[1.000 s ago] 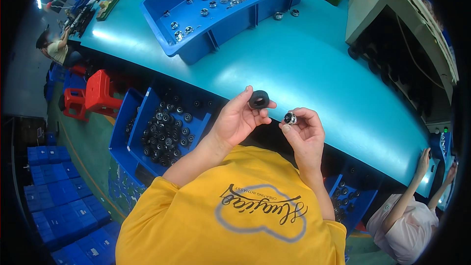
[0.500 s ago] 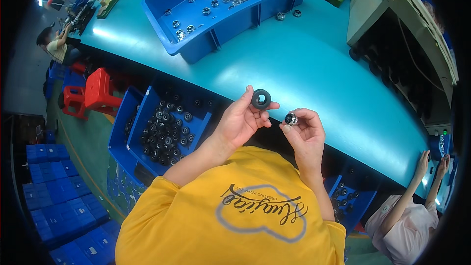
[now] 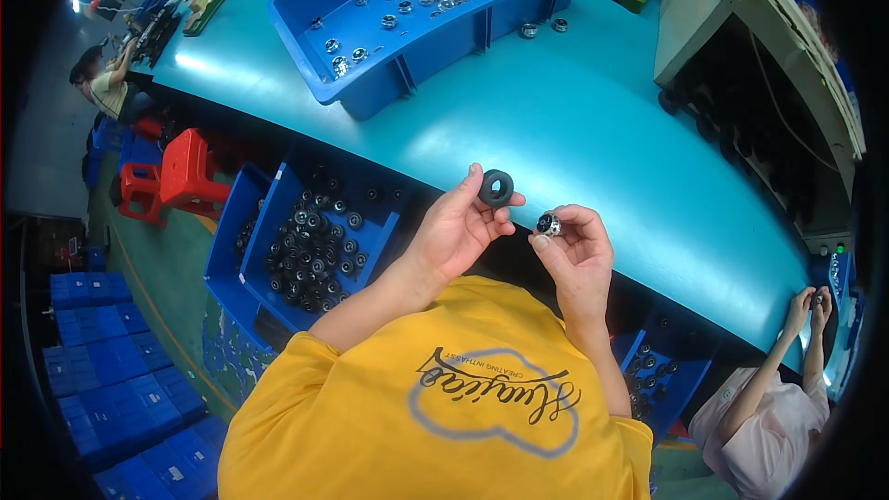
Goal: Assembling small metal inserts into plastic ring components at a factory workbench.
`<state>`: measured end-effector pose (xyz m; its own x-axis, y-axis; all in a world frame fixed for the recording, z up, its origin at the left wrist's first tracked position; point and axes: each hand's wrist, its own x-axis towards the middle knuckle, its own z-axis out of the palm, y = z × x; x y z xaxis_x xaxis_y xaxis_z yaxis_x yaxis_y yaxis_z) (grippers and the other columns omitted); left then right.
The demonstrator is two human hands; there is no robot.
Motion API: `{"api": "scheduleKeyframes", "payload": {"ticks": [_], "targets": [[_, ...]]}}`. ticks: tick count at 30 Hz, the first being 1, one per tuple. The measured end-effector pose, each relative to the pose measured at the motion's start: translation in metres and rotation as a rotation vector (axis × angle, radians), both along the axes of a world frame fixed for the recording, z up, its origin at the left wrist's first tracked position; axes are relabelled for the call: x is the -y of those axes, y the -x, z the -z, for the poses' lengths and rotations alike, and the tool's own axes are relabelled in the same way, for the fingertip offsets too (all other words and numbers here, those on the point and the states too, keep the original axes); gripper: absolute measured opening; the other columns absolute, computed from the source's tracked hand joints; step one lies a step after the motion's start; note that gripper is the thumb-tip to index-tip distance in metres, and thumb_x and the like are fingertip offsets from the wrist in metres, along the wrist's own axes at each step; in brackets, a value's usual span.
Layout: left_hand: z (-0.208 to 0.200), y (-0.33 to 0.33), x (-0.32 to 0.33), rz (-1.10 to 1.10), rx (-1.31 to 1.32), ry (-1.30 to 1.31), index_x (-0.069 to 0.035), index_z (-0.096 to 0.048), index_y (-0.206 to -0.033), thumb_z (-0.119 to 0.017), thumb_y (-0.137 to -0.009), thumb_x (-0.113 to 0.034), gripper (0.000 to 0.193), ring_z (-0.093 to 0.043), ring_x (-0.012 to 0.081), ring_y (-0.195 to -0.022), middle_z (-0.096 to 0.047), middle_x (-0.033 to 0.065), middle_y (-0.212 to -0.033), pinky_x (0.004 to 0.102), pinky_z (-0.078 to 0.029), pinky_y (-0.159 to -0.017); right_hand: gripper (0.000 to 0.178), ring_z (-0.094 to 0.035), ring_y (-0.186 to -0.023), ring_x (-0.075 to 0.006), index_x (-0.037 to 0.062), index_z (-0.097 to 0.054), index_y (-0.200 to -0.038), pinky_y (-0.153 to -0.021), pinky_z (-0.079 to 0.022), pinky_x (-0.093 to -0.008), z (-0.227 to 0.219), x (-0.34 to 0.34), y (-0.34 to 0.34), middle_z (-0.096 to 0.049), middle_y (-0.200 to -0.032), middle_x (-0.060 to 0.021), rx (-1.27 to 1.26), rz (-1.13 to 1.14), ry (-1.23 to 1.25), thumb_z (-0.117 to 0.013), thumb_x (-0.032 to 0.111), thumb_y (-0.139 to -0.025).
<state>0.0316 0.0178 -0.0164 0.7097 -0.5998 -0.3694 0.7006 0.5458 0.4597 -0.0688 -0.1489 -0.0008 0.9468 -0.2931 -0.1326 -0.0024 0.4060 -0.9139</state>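
Observation:
Between the thumb and fingers of my left hand is a black rubber ring, its round hole turned toward me. My right hand pinches a small shiny wheel hub with a dark centre. The two parts are a short way apart, above the near edge of the turquoise table. Farther off on the table stands a large blue bin with many clear and silvery hubs in it. Two loose hubs lie on the table beside that bin.
Below the table edge at left, a blue crate holds black wheels; another crate is at lower right. A beige machine housing stands at right. Co-workers sit at far left and lower right. Red stools stand left.
The black ring has tilted slightly and shifted a little to the right in my left hand. My right hand stays nearly still. At lower right, the co-worker's hands have come together.

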Motion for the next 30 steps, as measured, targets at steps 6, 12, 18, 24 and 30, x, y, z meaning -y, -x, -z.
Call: {"api": "scheduleKeyframes", "payload": {"ticks": [6, 12, 18, 24, 30], "targets": [[-0.001, 0.001, 0.001, -0.023, -0.002, -0.018, -0.006, -0.065, -0.112, -0.049, -0.111, -0.044, 0.041, -0.065, 0.0143, -0.083, -0.072, 0.0162, -0.106, 0.034, -0.056, -0.08, 0.036, -0.065, -0.098, -0.0091, 0.0014, -0.057, -0.121, -0.086, -0.055, -0.0231, -0.001, 0.0, 0.0, -0.063, -0.108, -0.0047, -0.002, 0.0, -0.009, -0.071, -0.011, -0.09], [0.0, 0.001, 0.0, -0.013, -0.001, 0.005, -0.006, -0.065, -0.113, -0.048, -0.111, -0.045, 0.042, -0.064, 0.014, -0.084, -0.072, 0.016, -0.107, 0.0336, -0.056, -0.08, 0.036, -0.065, -0.097, -0.0094, 0.0012, -0.057, -0.121, -0.086, -0.055, -0.0232, -0.001, 0.0, 0.0, -0.063, -0.108, -0.0048, 0.007, 0.001, -0.004, -0.072, -0.011, -0.09], [0.001, 0.002, -0.004, 0.022, 0.023, 0.044, -0.004, -0.064, -0.123, -0.049, -0.111, -0.043, 0.043, -0.064, 0.0146, -0.086, -0.071, 0.0169, -0.114, 0.0342, -0.057, -0.081, 0.036, -0.065, -0.098, -0.0096, 0.001, -0.058, -0.121, -0.086, -0.055, -0.0233, -0.004, 0.0, 0.0, -0.062, -0.108, -0.0048, 0.005, -0.004, 0.013, -0.072, -0.011, -0.09], [-0.005, 0.002, -0.006, 0.039, 0.257, -0.111, 0.0, -0.058, -0.137, -0.071, -0.101, -0.015, 0.04, -0.065, 0.0156, -0.099, -0.067, 0.0155, -0.126, 0.0323, -0.058, -0.089, 0.036, -0.066, -0.098, -0.0096, 0.0007, -0.058, -0.121, -0.086, -0.055, -0.0232, -0.004, -0.001, -0.001, -0.062, -0.109, -0.005, 0.012, -0.004, 0.001, -0.071, -0.011, -0.09], [-0.014, 0.004, -0.009, 0.145, 0.503, -0.352, 0.0, -0.058, -0.137, -0.081, -0.088, 0.001, 0.055, -0.065, 0.0147, -0.111, -0.067, 0.0143, -0.131, 0.0307, -0.057, -0.095, 0.037, -0.066, -0.099, -0.0103, 0.0007, -0.059, -0.122, -0.087, -0.055, -0.0236, -0.006, -0.001, -0.002, -0.062, -0.111, -0.0057, 0.013, -0.009, 0.004, -0.072, -0.012, -0.09]]}}
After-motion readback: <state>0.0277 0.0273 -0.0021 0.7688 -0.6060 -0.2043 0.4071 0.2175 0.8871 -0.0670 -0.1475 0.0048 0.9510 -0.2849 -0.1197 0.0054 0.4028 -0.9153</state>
